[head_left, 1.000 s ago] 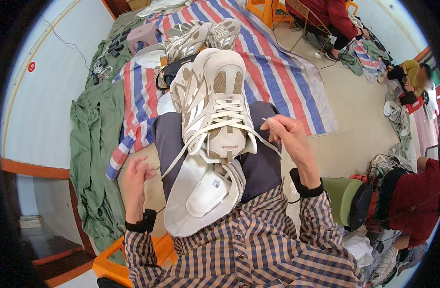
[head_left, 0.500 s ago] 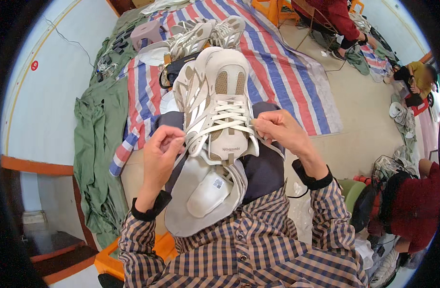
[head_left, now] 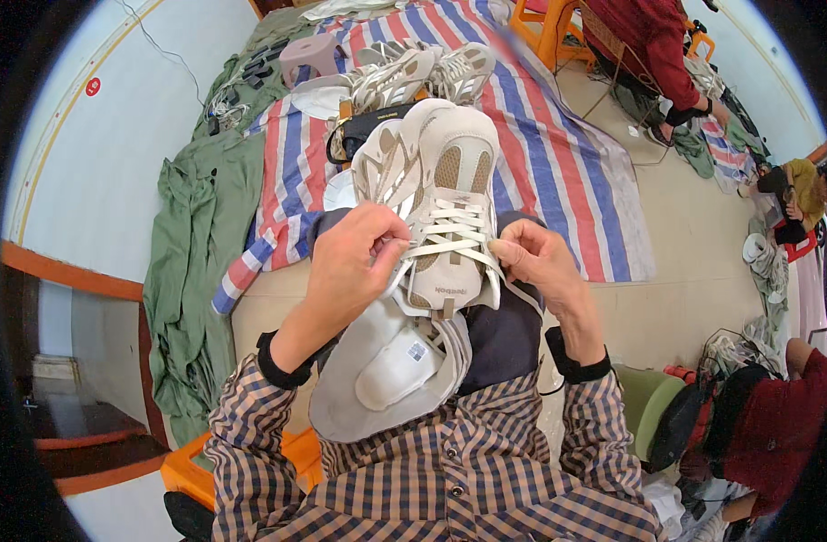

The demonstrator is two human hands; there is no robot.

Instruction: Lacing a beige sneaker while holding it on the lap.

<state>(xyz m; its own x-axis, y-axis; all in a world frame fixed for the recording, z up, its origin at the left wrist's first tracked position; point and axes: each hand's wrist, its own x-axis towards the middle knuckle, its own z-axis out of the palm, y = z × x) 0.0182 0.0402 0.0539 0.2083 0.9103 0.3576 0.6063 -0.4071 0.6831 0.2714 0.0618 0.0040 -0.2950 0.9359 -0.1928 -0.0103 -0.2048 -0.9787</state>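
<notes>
Lettering (head_left: 450, 291) on sneaker tongue (head_left: 434, 276)

Shoe (head_left: 470, 135) between left hand (head_left: 352, 255), right hand (head_left: 544, 257)

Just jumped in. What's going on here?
A person in a checked brown and navy shirt has a beige and white sneaker over the lap, toe pointing away. The left hand and right hand are at opposite sides of its flat cream laces, each in a pinching grip. The laces crisscross over the beige tongue; no knot shows. Beyond are more pale sneakers and a red, white and blue striped sheet.
</notes>
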